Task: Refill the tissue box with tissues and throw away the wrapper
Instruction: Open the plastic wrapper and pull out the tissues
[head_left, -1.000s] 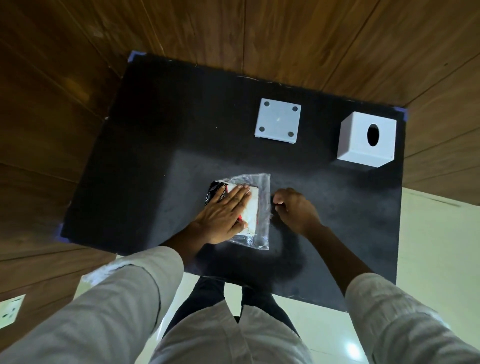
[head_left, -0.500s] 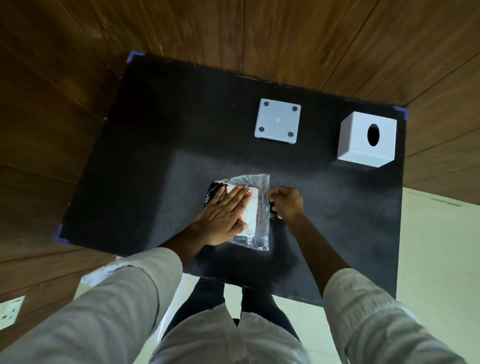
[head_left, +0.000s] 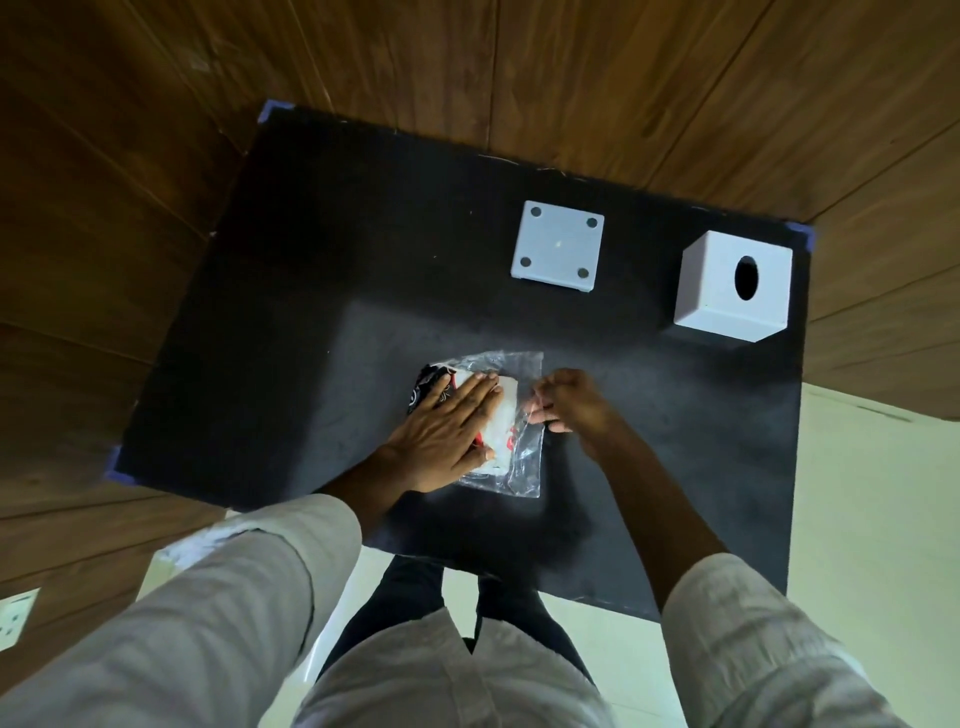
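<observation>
A tissue pack (head_left: 503, 431) in a clear plastic wrapper (head_left: 524, 470) with red and black print lies on the black table (head_left: 291, 332), near its front middle. My left hand (head_left: 441, 436) lies flat on the pack, fingers together, pressing it down. My right hand (head_left: 569, 402) sits at the pack's right edge, its fingertips pinching the clear wrapper there. The white tissue box cover (head_left: 735, 286), with an oval slot on top, stands at the back right. The white square base plate (head_left: 558, 247), with dots at its corners, lies flat to the cover's left.
Wood-panelled walls (head_left: 571, 78) close in the table at the back, left and right. Pale floor tiles (head_left: 872, 519) show on the right and below, where my dark trouser legs stand at the front edge. A wall socket (head_left: 15, 618) is at the lower left.
My right hand has moved left from the bare table beside the pack onto its right edge and has taken the wrapper between its fingertips. The left hand has stayed flat on the pack.
</observation>
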